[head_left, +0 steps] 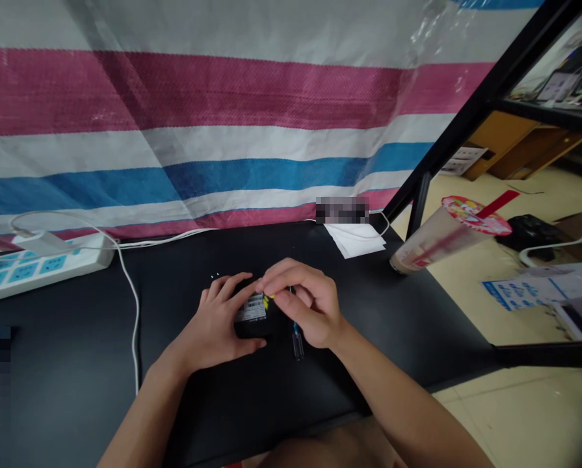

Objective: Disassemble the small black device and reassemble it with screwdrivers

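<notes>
My left hand (pixel 217 318) lies spread over a small black device (pixel 256 328), pressing it against the tabletop. A white barcode label (pixel 250 307) shows on the device's top. My right hand (pixel 303 302) is pinched just above the device, its fingertips meeting those of my left hand. A small screwdriver with a clear blue-tinted handle (pixel 298 344) hangs from my right fingers, its shaft partly hidden by them. A bit of yellow (pixel 269 300) shows at the device beside the label, too small to identify.
The black tabletop (pixel 76 338) holds a white power strip (pixel 37 273) with a white charger (pixel 41 244) and a white cable. Folded white paper (pixel 354 239) and a plastic cup with a red straw (pixel 449 231) are at the back right. A striped tarp hangs behind.
</notes>
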`<action>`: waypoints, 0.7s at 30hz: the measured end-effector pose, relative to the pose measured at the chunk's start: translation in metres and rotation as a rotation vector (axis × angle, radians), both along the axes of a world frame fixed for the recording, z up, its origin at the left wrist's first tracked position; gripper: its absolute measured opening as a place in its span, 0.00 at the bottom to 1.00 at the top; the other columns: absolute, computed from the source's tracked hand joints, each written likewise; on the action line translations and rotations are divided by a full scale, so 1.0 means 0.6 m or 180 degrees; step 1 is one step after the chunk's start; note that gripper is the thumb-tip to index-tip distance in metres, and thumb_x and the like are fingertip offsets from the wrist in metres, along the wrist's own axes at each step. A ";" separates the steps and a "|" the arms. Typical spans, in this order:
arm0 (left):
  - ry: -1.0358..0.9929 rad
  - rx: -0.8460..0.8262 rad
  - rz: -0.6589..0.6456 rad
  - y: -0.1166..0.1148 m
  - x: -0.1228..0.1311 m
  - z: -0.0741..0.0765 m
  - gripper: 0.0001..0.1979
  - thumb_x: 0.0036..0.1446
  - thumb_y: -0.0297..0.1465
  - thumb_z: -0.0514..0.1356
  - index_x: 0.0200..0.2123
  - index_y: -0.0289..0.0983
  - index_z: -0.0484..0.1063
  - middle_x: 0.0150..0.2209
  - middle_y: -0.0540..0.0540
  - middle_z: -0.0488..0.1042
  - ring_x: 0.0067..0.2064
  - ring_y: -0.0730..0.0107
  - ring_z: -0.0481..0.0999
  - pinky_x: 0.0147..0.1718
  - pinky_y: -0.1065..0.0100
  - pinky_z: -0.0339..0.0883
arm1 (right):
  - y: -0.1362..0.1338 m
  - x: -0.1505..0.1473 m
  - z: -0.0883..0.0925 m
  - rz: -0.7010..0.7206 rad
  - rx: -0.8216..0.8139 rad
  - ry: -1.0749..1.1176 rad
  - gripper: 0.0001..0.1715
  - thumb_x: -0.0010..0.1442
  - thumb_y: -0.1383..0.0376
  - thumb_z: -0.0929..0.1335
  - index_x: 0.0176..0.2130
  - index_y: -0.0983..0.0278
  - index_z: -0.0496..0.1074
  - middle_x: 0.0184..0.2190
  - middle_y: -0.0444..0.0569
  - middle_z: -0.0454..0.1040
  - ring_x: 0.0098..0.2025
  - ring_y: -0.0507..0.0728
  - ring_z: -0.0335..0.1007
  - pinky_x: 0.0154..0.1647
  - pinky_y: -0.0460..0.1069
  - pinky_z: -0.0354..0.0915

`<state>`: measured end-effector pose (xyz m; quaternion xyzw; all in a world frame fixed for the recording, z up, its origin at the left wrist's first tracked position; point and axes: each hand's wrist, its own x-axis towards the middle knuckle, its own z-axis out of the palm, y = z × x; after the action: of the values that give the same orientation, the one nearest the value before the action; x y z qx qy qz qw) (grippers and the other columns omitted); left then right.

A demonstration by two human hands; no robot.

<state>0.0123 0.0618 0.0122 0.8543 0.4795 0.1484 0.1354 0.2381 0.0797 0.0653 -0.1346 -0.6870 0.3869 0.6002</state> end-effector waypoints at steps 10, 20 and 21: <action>0.0049 -0.0007 0.0013 0.001 0.002 0.003 0.51 0.51 0.51 0.72 0.75 0.53 0.56 0.72 0.41 0.58 0.68 0.36 0.59 0.61 0.37 0.61 | 0.001 0.000 -0.004 0.0002 -0.0045 0.0117 0.07 0.64 0.69 0.74 0.44 0.61 0.78 0.40 0.49 0.79 0.43 0.55 0.79 0.46 0.53 0.75; 0.0057 0.0043 -0.0006 -0.001 0.000 -0.001 0.54 0.51 0.49 0.73 0.76 0.55 0.52 0.73 0.42 0.58 0.68 0.37 0.59 0.60 0.39 0.61 | -0.003 0.017 0.017 0.0130 -0.0263 -0.0076 0.11 0.70 0.66 0.70 0.46 0.60 0.84 0.46 0.52 0.79 0.46 0.56 0.78 0.52 0.54 0.75; 0.0053 0.0045 -0.0012 -0.001 0.000 -0.001 0.53 0.51 0.50 0.73 0.76 0.55 0.52 0.73 0.42 0.58 0.68 0.37 0.59 0.60 0.39 0.61 | -0.003 0.016 0.016 0.0179 -0.0273 -0.0040 0.11 0.70 0.66 0.70 0.47 0.60 0.84 0.45 0.51 0.79 0.45 0.56 0.79 0.52 0.54 0.75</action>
<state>0.0125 0.0614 0.0114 0.8573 0.4779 0.1445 0.1257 0.2474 0.0781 0.0752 -0.1432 -0.6770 0.4319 0.5784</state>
